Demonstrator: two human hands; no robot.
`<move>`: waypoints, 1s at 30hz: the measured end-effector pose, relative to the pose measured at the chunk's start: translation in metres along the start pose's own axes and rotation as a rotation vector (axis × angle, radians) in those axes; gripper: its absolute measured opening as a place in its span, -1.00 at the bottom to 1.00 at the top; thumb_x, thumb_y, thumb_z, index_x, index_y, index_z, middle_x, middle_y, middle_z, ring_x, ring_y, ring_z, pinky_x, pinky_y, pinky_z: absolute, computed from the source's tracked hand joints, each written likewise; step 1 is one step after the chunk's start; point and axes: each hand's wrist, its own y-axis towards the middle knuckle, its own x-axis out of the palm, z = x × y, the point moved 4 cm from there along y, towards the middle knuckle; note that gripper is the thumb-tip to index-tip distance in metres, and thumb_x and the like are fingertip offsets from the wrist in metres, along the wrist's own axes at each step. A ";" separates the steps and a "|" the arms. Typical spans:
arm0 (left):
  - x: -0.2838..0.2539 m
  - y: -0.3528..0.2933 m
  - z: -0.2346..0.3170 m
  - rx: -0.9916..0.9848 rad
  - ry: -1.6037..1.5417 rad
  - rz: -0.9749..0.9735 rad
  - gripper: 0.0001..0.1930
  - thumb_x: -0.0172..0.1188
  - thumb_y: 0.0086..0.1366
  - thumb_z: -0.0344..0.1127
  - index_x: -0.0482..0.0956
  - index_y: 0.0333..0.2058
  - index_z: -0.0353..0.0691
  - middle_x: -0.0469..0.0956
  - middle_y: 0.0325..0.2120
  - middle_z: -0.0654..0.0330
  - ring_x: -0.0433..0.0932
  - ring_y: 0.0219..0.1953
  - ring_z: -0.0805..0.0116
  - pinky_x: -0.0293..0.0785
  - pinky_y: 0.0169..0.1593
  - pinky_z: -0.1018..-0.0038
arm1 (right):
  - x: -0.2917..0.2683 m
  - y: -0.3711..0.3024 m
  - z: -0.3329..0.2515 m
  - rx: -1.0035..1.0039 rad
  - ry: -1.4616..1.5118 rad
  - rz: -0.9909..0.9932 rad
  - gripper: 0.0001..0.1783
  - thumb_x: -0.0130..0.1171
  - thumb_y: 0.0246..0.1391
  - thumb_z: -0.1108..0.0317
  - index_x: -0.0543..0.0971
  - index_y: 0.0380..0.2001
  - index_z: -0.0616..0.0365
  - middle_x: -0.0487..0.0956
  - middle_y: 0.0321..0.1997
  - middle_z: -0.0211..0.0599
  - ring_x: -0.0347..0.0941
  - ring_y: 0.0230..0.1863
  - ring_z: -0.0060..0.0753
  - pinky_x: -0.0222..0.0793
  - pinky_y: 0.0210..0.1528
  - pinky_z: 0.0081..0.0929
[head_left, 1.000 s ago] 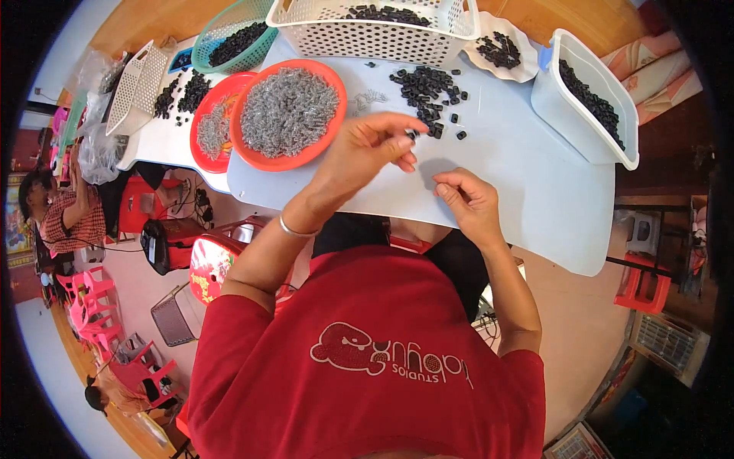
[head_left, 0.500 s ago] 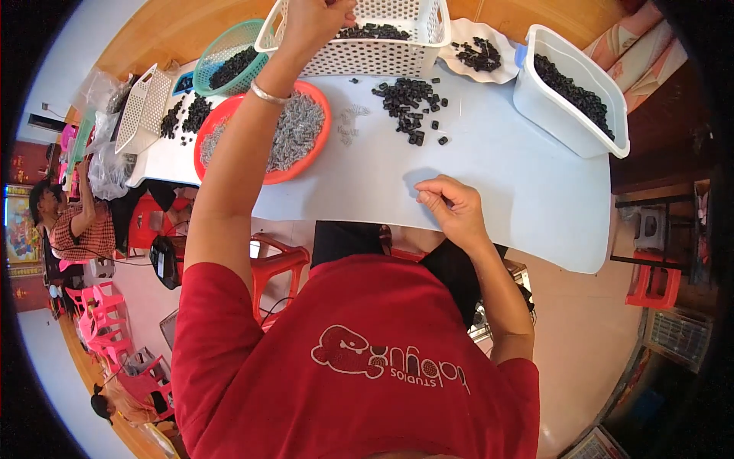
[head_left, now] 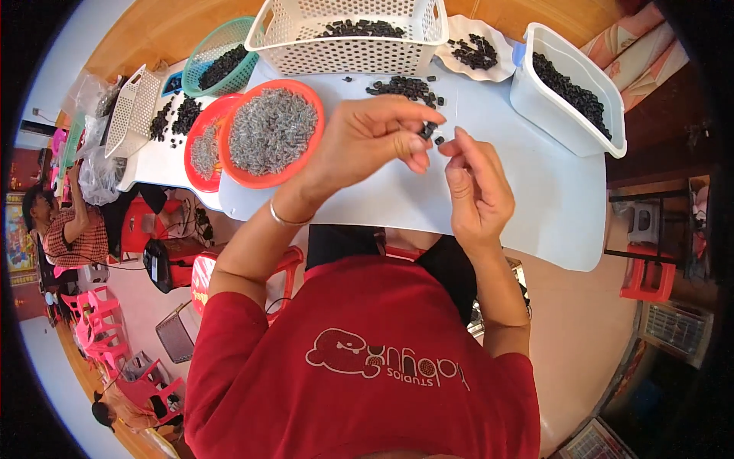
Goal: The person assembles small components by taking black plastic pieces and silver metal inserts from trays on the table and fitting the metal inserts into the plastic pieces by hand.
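Note:
My left hand (head_left: 375, 141) is over the table, thumb and fingers pinching a small black plastic part (head_left: 428, 131). Just right of it, my right hand (head_left: 482, 191) is raised with its fingers curled and the thumb close to them; whatever it holds is too small to make out. Beyond my hands lies a loose pile of black plastic parts (head_left: 405, 88). On the left, a red bowl (head_left: 321, 115) is heaped with small grey, spring-like pieces (head_left: 271, 130). It overlaps a second red bowl (head_left: 191, 172) with fewer of these pieces.
A white perforated basket (head_left: 344, 57), a scalloped dish (head_left: 501, 73), a white tub (head_left: 562, 126) and a green basket (head_left: 245, 73) hold black parts along the far side. Another white basket (head_left: 130, 115) stands far left. A person (head_left: 73, 229) works at the left.
My left hand has come back from the far white basket to the middle, with a black part pinched. The right hand has risen toward it. The fuller red bowl is no longer covered by my arm.

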 end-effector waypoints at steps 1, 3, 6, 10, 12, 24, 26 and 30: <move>0.001 -0.002 -0.007 0.000 -0.006 0.003 -0.74 0.16 0.25 -0.57 0.56 -0.07 -0.36 0.41 -0.40 0.27 0.58 -0.38 0.47 0.63 -0.27 0.54 | 0.001 0.003 -0.008 -0.070 -0.046 0.010 -0.65 0.16 0.14 0.45 0.51 -0.01 0.37 0.55 -0.24 -0.15 0.45 -0.39 -0.49 0.38 -0.30 -0.61; 0.004 -0.005 -0.015 0.063 -0.039 0.000 -0.74 0.16 0.24 -0.58 0.56 -0.07 -0.37 0.42 -0.40 0.26 0.57 -0.40 0.48 0.63 -0.29 0.55 | 0.005 0.005 -0.013 -0.140 -0.094 0.013 -0.64 0.18 0.12 0.46 0.50 -0.01 0.38 0.55 -0.22 -0.13 0.45 -0.41 -0.50 0.39 -0.34 -0.60; 0.009 -0.011 -0.019 0.137 0.020 0.026 -0.76 0.15 0.23 -0.61 0.58 -0.11 -0.39 0.42 -0.39 0.25 0.57 -0.40 0.49 0.61 -0.30 0.59 | 0.011 0.002 -0.014 -0.208 -0.141 0.000 -0.64 0.20 0.10 0.52 0.50 -0.03 0.41 0.55 -0.20 -0.08 0.48 -0.42 -0.49 0.43 -0.38 -0.60; 0.010 -0.020 -0.021 0.245 0.151 0.093 -0.74 0.21 0.17 -0.61 0.58 -0.12 -0.40 0.49 -0.38 0.18 0.56 -0.39 0.49 0.54 -0.32 0.61 | 0.016 -0.002 -0.020 -0.181 -0.123 0.045 -0.68 0.22 0.06 0.57 0.53 -0.07 0.43 0.55 -0.18 -0.04 0.54 -0.39 -0.46 0.49 -0.34 -0.59; 0.011 -0.023 -0.022 0.263 0.180 0.117 -0.76 0.21 0.17 -0.61 0.59 -0.14 -0.41 0.51 -0.39 0.16 0.56 -0.40 0.49 0.54 -0.33 0.60 | 0.019 -0.002 -0.021 -0.172 -0.121 0.048 -0.69 0.23 0.06 0.58 0.54 -0.09 0.43 0.55 -0.18 -0.03 0.55 -0.38 -0.45 0.50 -0.33 -0.59; -0.017 -0.006 0.005 0.470 0.699 0.317 -0.75 0.23 0.09 -0.57 0.62 -0.21 -0.26 0.52 -0.58 0.16 0.51 -0.57 0.42 0.41 -0.48 0.51 | 0.020 -0.004 -0.006 -0.035 -0.072 0.042 -0.74 0.21 0.11 0.47 0.56 -0.12 0.36 0.59 -0.24 -0.13 0.48 -0.36 -0.43 0.40 -0.25 -0.57; -0.046 0.016 0.025 0.592 0.899 0.410 -0.75 0.22 0.09 -0.56 0.62 -0.21 -0.23 0.54 -0.51 0.16 0.53 -0.51 0.37 0.43 -0.42 0.50 | 0.008 -0.010 0.003 -0.009 -0.109 0.046 -0.76 0.19 0.12 0.49 0.56 -0.14 0.36 0.59 -0.26 -0.14 0.48 -0.35 -0.44 0.40 -0.25 -0.58; -0.095 0.083 0.059 0.735 1.175 0.629 -0.81 0.10 0.11 -0.49 0.62 -0.31 -0.34 0.57 -0.42 -0.14 0.57 -0.33 -0.10 0.48 -0.23 0.18 | -0.014 -0.025 0.025 0.123 -0.172 0.101 -0.84 0.16 0.13 0.53 0.58 -0.21 0.35 0.59 -0.33 -0.22 0.46 -0.34 -0.52 0.37 -0.26 -0.63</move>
